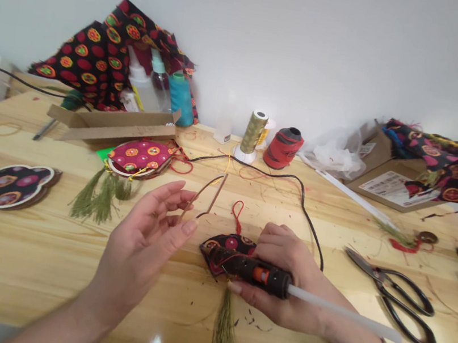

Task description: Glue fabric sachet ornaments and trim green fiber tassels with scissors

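My left hand (154, 235) pinches a thin, pale, curved frame strip (215, 195) between thumb and fingers, held above the table. A black glue gun (255, 270) is in my right hand (288, 278), with a long white glue stick (341, 310) jutting from its back. Beneath the gun's front end lies a dark patterned fabric ornament (229, 243), partly hidden by the gun and my right hand. It has a red cord loop (238, 216) at the top and an olive tassel (225, 331) hanging toward the front edge.
Black-handled scissors (391, 293) lie at right. A magenta tasselled ornament (140, 157) and a white-edged dark piece (7, 186) lie at left. Thread spools (254, 132), an open cardboard tray (110, 126) and a carton (392, 176) stand behind; a black cable (304, 188) crosses the table.
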{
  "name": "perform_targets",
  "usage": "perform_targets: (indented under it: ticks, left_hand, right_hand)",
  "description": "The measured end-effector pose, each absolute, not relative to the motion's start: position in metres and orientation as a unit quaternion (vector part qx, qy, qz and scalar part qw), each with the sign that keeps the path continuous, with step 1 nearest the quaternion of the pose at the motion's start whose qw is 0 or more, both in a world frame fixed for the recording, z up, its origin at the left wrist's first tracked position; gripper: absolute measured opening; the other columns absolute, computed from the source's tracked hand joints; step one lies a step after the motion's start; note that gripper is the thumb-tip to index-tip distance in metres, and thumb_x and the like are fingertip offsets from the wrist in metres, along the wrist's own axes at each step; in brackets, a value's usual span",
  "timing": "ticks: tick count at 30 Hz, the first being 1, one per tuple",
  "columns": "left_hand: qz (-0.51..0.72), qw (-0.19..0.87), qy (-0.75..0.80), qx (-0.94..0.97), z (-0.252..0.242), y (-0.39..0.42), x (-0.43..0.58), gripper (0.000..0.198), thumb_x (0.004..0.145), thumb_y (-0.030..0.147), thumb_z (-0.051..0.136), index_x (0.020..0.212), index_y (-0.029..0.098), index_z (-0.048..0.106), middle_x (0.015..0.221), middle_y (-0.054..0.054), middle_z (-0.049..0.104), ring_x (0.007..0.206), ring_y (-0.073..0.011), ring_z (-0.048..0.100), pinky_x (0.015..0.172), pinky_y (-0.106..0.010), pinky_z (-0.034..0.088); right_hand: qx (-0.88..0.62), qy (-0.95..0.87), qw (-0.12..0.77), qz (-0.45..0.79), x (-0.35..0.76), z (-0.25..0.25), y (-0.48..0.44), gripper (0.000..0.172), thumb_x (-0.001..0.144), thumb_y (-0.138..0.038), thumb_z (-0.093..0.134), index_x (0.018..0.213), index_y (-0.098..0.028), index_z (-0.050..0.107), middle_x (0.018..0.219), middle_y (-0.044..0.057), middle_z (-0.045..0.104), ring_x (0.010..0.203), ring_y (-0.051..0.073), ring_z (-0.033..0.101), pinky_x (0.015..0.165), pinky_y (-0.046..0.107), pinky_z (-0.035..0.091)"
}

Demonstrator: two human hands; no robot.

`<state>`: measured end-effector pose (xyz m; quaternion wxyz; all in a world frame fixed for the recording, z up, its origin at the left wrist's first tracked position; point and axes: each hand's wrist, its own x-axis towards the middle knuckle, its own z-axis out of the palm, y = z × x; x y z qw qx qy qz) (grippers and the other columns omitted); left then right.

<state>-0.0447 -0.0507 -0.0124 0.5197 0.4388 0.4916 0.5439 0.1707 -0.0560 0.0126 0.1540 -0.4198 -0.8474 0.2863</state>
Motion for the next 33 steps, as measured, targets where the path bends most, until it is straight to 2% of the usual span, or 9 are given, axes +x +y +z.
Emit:
perform_targets:
  ticks: [5, 15, 18, 24, 26, 30, 33]
  left_hand:
    - [0.544, 0.517, 0.494, 0.439, -0.013, -0.051, -0.045, 0.043, 0.079, 0.026, 0.07, 0.119, 0.027, 0.055, 0.117, -0.002, 0.06, 0.115, -0.0196, 0.048, 0.092, -0.031, 0.037]
    - [0.542, 0.518, 0.5, 0.434, -0.013, -0.05, -0.044, 0.044, 0.077, 0.026, 0.071, 0.118, 0.029, 0.056, 0.116, -0.001, 0.061, 0.116, -0.0187, 0.049, 0.092, -0.029, 0.038]
    - [0.546, 0.515, 0.5, 0.431, -0.014, -0.05, -0.044, 0.044, 0.075, 0.026, 0.072, 0.117, 0.029, 0.058, 0.115, -0.001, 0.062, 0.115, -0.0186, 0.05, 0.091, -0.028, 0.04]
    - [0.556, 0.514, 0.499, 0.422, -0.014, -0.05, -0.043, 0.046, 0.072, 0.027, 0.075, 0.116, 0.029, 0.059, 0.112, -0.001, 0.064, 0.111, -0.0176, 0.053, 0.088, -0.026, 0.044]
    - [0.552, 0.514, 0.5, 0.426, -0.014, -0.05, -0.043, 0.048, 0.072, 0.028, 0.075, 0.116, 0.029, 0.058, 0.114, -0.001, 0.063, 0.111, -0.0178, 0.054, 0.088, -0.027, 0.045]
    - [0.508, 0.479, 0.521, 0.491, -0.017, -0.051, -0.04, 0.054, 0.072, 0.028, 0.075, 0.121, 0.031, 0.053, 0.12, -0.003, 0.062, 0.114, -0.0218, 0.053, 0.09, -0.034, 0.044]
    - [0.456, 0.426, 0.516, 0.586, -0.023, -0.054, -0.039, 0.057, 0.072, 0.029, 0.074, 0.123, 0.034, 0.05, 0.123, -0.004, 0.062, 0.117, -0.0254, 0.052, 0.097, -0.043, 0.039]
  right_hand:
    - [-0.424, -0.846, 0.156, 0.285, 0.172, 0.012, -0.057, 0.025, 0.083, -0.042, 0.061, 0.074, -0.018, 0.061, 0.065, 0.001, 0.058, 0.067, 0.016, 0.048, 0.065, 0.032, 0.033]
    - [-0.4, -0.85, 0.187, 0.286, 0.178, 0.016, -0.056, 0.028, 0.082, -0.041, 0.062, 0.067, -0.019, 0.053, 0.062, -0.001, 0.052, 0.063, 0.014, 0.044, 0.067, 0.032, 0.034]
    - [-0.383, -0.832, 0.258, 0.307, 0.183, 0.022, -0.055, 0.026, 0.082, -0.039, 0.062, 0.067, -0.02, 0.053, 0.06, -0.001, 0.049, 0.061, 0.015, 0.044, 0.065, 0.033, 0.037]
    - [-0.39, -0.718, 0.441, 0.371, 0.208, 0.028, -0.058, 0.032, 0.08, -0.053, 0.06, 0.071, -0.023, 0.062, 0.068, 0.004, 0.058, 0.072, 0.023, 0.053, 0.069, 0.04, 0.043]
    - [-0.394, -0.675, 0.501, 0.372, 0.214, 0.028, -0.06, 0.031, 0.081, -0.054, 0.058, 0.072, -0.025, 0.062, 0.068, 0.004, 0.057, 0.07, 0.024, 0.054, 0.069, 0.042, 0.043]
    - [-0.433, -0.587, 0.608, 0.313, 0.223, 0.028, -0.06, 0.037, 0.081, -0.056, 0.049, 0.063, -0.024, 0.053, 0.059, 0.004, 0.045, 0.064, 0.024, 0.048, 0.071, 0.046, 0.04]
    - [-0.446, -0.559, 0.636, 0.291, 0.231, 0.026, -0.057, 0.038, 0.082, -0.054, 0.045, 0.059, -0.024, 0.05, 0.059, 0.003, 0.039, 0.063, 0.024, 0.044, 0.07, 0.045, 0.037]
